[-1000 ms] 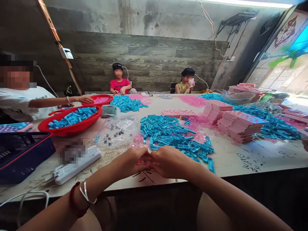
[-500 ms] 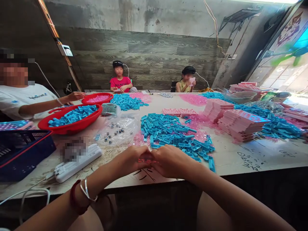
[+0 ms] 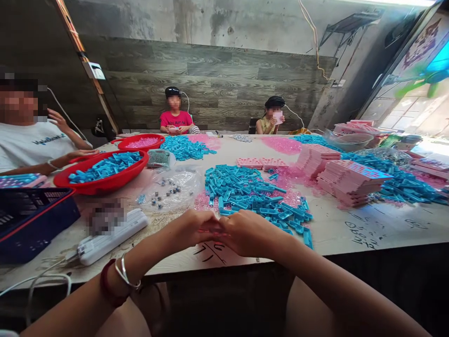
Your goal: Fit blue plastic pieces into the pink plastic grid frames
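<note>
Left hand (image 3: 191, 230), right hand (image 3: 247, 232) hide piece (image 3: 206, 230)

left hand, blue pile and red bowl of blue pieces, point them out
left hand (image 3: 191, 228): head view, back of the hand
blue pile (image 3: 250, 194): head view, middle of the heap
red bowl (image 3: 105, 186): head view, front wall

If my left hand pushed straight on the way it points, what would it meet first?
Likely the right hand: the left hand touches it fingertip to fingertip around a small pink piece.
</note>
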Demonstrator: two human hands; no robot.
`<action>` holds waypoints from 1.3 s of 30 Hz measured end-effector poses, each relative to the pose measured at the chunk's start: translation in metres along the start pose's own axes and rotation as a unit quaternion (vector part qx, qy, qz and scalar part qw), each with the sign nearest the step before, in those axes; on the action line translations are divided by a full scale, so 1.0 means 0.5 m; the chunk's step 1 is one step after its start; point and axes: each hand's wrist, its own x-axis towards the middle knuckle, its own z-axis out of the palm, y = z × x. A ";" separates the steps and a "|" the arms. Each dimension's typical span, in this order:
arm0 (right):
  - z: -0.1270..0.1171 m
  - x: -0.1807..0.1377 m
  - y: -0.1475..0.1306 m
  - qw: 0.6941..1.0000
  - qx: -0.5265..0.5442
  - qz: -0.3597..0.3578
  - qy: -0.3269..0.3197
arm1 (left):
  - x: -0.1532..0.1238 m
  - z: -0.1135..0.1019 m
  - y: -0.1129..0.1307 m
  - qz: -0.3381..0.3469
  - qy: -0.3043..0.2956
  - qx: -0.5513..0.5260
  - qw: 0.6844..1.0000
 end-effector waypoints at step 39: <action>0.004 0.004 0.014 0.999 0.042 0.001 0.000 | -0.001 -0.005 0.012 0.018 -0.011 0.078 0.997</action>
